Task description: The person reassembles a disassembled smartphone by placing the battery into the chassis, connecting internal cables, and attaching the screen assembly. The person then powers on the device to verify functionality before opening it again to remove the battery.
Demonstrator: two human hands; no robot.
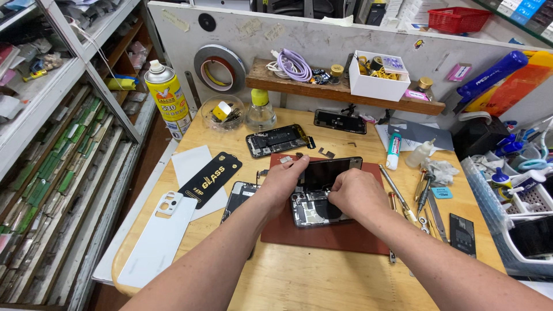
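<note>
Fingers of the left hand pinch the lifted black screen upright, baring the opened phone on the red mat for the right hand, whose curled fingertips press together inside.

Opened phone on mat, centre of worktop.
Left hand lay on the phone's left edge, right hand on its right. Second phone lay behind the mat; spray can stood far left; tools lay right of the mat; shelf hung behind.
</note>
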